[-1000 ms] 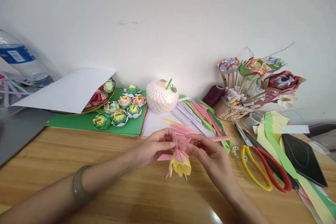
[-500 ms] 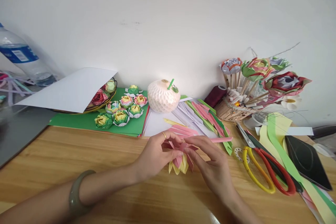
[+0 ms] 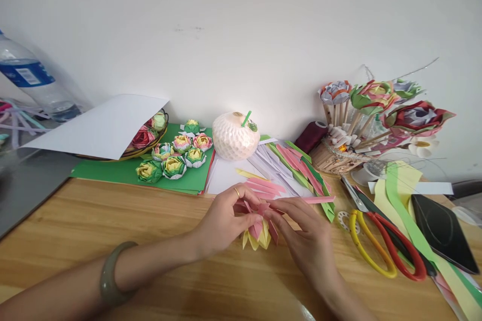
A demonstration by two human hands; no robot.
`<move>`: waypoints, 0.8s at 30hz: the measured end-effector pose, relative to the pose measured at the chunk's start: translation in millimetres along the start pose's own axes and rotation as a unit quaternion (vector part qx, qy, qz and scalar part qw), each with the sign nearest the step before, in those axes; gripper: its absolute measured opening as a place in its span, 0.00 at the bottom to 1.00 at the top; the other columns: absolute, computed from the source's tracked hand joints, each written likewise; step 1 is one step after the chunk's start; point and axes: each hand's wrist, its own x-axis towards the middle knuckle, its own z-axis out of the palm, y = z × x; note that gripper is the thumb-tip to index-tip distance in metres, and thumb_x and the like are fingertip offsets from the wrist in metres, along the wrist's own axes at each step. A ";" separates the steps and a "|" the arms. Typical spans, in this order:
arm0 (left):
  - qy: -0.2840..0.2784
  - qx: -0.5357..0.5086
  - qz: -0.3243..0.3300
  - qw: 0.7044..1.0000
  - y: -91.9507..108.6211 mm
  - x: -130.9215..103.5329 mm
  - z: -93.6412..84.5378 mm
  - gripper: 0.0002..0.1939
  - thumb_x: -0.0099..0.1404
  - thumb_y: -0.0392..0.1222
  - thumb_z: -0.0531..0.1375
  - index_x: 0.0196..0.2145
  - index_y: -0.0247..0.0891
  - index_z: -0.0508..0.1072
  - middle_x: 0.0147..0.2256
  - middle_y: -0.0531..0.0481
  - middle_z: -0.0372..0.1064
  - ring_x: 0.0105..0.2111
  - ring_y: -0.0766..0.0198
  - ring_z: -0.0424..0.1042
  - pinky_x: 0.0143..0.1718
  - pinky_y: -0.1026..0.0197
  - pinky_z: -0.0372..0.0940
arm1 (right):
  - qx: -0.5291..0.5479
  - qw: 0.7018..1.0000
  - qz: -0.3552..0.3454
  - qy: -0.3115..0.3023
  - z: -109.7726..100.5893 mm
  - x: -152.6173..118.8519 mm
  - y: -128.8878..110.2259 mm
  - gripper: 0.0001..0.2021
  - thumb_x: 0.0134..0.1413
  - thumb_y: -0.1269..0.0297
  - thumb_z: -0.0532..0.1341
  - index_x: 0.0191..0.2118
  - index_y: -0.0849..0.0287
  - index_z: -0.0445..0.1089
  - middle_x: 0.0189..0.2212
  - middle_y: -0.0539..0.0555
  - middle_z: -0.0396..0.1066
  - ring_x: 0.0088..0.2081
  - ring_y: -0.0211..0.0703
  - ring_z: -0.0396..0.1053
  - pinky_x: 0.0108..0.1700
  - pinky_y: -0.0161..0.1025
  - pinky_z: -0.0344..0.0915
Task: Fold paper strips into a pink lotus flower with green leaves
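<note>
Between my two hands is a folded paper flower (image 3: 258, 233), pink on top with pointed yellow petals below. My left hand (image 3: 226, 218) pinches its upper left petals between thumb and fingers; a gold ring and a green bangle show on this arm. On the other side, my right hand (image 3: 307, 230) closes thumb and fingertips on the pink petals at the right. The fingers cover part of the flower's top. Just behind it lie folded pink paper strips (image 3: 263, 186) on white sheets.
Finished paper flowers (image 3: 174, 166) stand on green card (image 3: 113, 175). Behind are a white textured ornament (image 3: 235, 138) and folded strips. Scissors (image 3: 384, 241), paper strips and a black tablet-like object (image 3: 444, 230) lie right, below a basket (image 3: 335, 158) of flowers. A bottle (image 3: 33, 80) stands left.
Both hands stay on the paper flower with only slight finger movement; the right fingers have shifted a little over the pink petals. The view has moved slightly.
</note>
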 end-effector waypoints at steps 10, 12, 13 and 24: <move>-0.012 -0.031 -0.019 0.999 1.0 3.4 -2.7 0.03 0.55 0.34 0.60 0.27 0.35 0.67 0.31 0.50 0.70 0.35 0.64 0.70 0.40 0.60 0.64 | 0.049 0.998 0.030 -0.008 0.5 3.2 -3.9 0.05 0.51 0.65 0.61 0.35 0.56 0.72 0.29 0.54 0.74 0.30 0.43 0.71 0.31 0.38 0.68; -0.013 -0.035 -0.016 0.999 1.4 3.5 -2.7 0.03 0.55 0.34 0.60 0.27 0.35 0.67 0.31 0.50 0.70 0.34 0.64 0.70 0.39 0.60 0.64 | 0.047 0.999 0.022 -0.010 0.4 3.4 -4.4 0.03 0.51 0.66 0.61 0.32 0.56 0.72 0.27 0.53 0.74 0.28 0.42 0.71 0.29 0.38 0.68; -0.012 -0.033 -0.012 0.999 1.5 3.2 -2.5 0.04 0.55 0.34 0.60 0.27 0.35 0.67 0.31 0.50 0.70 0.34 0.64 0.70 0.39 0.59 0.64 | 0.044 0.999 0.016 -0.008 0.2 3.3 -4.7 0.03 0.51 0.67 0.61 0.32 0.56 0.72 0.26 0.53 0.73 0.28 0.42 0.71 0.29 0.38 0.67; -0.004 0.049 0.182 0.982 -1.6 -2.1 -3.8 0.05 0.58 0.34 0.59 0.25 0.36 0.67 0.28 0.50 0.66 0.30 0.67 0.68 0.32 0.63 0.64 | -0.043 0.992 -0.112 0.041 -3.7 -2.3 -7.1 0.05 0.47 0.72 0.64 0.32 0.57 0.69 0.24 0.52 0.73 0.27 0.41 0.69 0.29 0.38 0.65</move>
